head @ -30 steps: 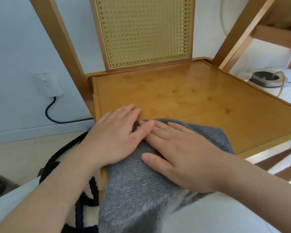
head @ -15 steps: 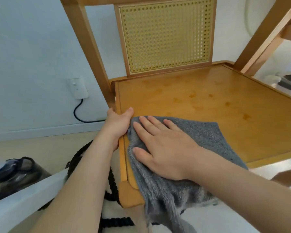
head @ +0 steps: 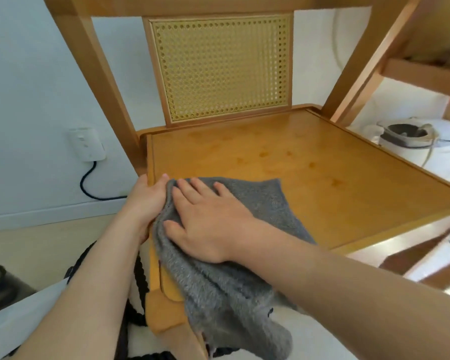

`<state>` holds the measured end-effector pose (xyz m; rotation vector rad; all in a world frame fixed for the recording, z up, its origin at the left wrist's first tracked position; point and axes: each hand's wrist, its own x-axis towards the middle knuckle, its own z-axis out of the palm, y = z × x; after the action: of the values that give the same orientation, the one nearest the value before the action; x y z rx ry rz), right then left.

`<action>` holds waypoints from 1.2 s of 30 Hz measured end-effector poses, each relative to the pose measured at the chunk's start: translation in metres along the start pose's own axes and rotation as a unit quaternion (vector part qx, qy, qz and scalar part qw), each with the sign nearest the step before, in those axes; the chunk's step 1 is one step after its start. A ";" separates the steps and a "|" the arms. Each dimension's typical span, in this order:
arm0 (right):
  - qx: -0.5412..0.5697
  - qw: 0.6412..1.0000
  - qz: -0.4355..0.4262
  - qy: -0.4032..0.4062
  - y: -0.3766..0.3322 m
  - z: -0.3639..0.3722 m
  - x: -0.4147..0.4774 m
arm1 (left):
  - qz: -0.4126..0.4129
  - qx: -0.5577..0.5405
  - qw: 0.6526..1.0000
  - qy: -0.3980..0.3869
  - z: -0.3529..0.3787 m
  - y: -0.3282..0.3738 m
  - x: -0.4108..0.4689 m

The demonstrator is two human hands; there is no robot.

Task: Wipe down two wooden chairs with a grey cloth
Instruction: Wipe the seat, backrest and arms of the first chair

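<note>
A wooden chair with a flat seat (head: 309,167) and a woven cane back panel (head: 221,66) fills the view. A grey cloth (head: 260,203) lies on the seat's near left part and hangs over the front edge. My right hand (head: 205,216) lies flat on the cloth with fingers spread, pressing it onto the seat. My left hand (head: 147,198) grips the seat's left edge beside the cloth, thumb on top. Part of a second wooden frame (head: 424,74) shows at the upper right.
A wall socket (head: 87,144) with a black cable (head: 89,185) sits on the left wall. A white appliance (head: 405,139) stands right of the chair. A dark object (head: 0,284) is at the lower left floor. A black cord (head: 135,281) lies under the seat.
My left hand moved off the cloth to grip the seat's left edge. My right hand stays flat on the cloth. The view tilted up, showing more of the chair back.
</note>
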<state>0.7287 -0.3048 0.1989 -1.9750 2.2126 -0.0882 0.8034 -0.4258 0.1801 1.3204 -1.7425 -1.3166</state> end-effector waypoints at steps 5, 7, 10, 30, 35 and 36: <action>-0.017 0.999 0.035 0.022 0.071 -0.010 -0.043 | -0.011 -0.018 0.999 -0.038 -0.001 0.000 0.000; -0.032 0.993 0.116 0.000 0.117 -0.024 -0.068 | -0.021 -0.021 0.998 -0.048 -0.004 -0.002 -0.001; -0.034 0.972 0.232 0.000 0.158 -0.034 -0.082 | -0.028 -0.018 0.998 -0.047 -0.004 -0.003 0.001; 0.374 0.868 0.097 0.312 0.077 -0.066 -0.047 | -0.056 -0.026 0.997 -0.038 -0.004 0.001 -0.002; 0.382 0.776 0.058 0.499 0.059 -0.109 -0.024 | -0.055 -0.028 0.997 -0.036 -0.005 0.003 -0.005; 0.325 0.812 0.063 0.481 0.056 -0.108 -0.026 | -0.052 -0.028 0.998 -0.035 -0.005 0.003 -0.005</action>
<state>0.6587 -0.2799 0.2981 -1.4768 2.2253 -1.9026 0.8077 -0.4230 0.1852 1.3655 -1.6898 -1.4753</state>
